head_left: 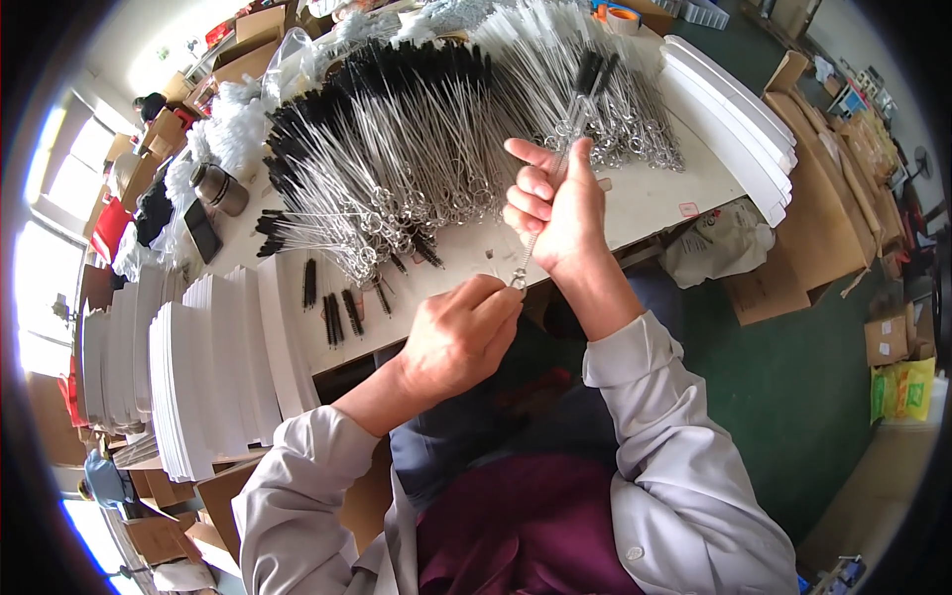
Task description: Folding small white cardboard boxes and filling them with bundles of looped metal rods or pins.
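My right hand [560,203] is closed around the twisted-wire handles of a few black-tipped wire brushes [589,74], their bristle ends pointing away from me. The handles run down through the palm to wire loops [519,279] near the table's front edge. There my left hand [459,332] is closed in a pinch at the loops; what exactly lies between its fingertips is hidden. Beyond the hands lies a broad heap of black-bristled wire brushes [397,129], loops toward me. Another heap with pale bristles [535,59] lies to its right. Several short black brushes [352,311] lie near my left hand.
White folded card strips [213,377] stand at the left, with more card strips [729,119] on the right of the table [645,198]. A metal flask [218,188] and a dark phone [202,233] lie back left. Cardboard boxes [803,218] stand at the right.
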The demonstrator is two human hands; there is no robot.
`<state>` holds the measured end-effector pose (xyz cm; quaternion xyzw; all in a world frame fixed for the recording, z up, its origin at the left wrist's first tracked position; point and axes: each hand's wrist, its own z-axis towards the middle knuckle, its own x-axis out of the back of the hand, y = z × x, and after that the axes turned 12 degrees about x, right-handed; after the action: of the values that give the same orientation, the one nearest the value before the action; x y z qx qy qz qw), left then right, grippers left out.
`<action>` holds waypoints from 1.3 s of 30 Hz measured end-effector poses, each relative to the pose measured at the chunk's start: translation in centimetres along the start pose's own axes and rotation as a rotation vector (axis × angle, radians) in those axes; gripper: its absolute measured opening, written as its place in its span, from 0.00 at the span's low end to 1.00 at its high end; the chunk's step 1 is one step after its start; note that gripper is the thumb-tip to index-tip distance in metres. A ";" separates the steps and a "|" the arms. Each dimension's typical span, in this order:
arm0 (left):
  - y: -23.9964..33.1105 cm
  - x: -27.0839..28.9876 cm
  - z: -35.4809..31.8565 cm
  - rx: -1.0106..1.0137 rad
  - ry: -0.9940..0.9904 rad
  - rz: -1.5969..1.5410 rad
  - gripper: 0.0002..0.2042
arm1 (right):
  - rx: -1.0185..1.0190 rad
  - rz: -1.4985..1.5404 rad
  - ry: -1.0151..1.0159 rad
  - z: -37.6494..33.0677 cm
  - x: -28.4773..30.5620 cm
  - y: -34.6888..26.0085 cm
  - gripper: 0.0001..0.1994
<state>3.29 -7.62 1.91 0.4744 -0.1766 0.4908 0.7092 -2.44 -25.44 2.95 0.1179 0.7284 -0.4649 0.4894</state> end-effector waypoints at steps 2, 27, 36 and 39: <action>0.3 -1.3 0.6 0.051 -0.063 -0.018 0.07 | 0.070 -0.005 0.030 1.2 2.8 -0.8 0.36; -10.1 -12.0 22.0 0.536 -0.143 0.081 0.11 | 0.363 -0.496 0.108 3.2 12.5 -1.9 0.18; -8.3 -8.6 22.6 0.519 -0.122 -0.063 0.09 | 0.359 -0.509 0.111 3.0 12.3 -1.8 0.18; -7.4 -7.7 22.6 0.484 -0.092 -0.031 0.08 | 0.374 -0.517 0.116 3.2 12.6 -2.0 0.18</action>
<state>10.98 -31.30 3.70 0.6549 -0.0784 0.4858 0.5735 -7.97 -32.58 -6.54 0.0433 0.6629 -0.6920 0.2825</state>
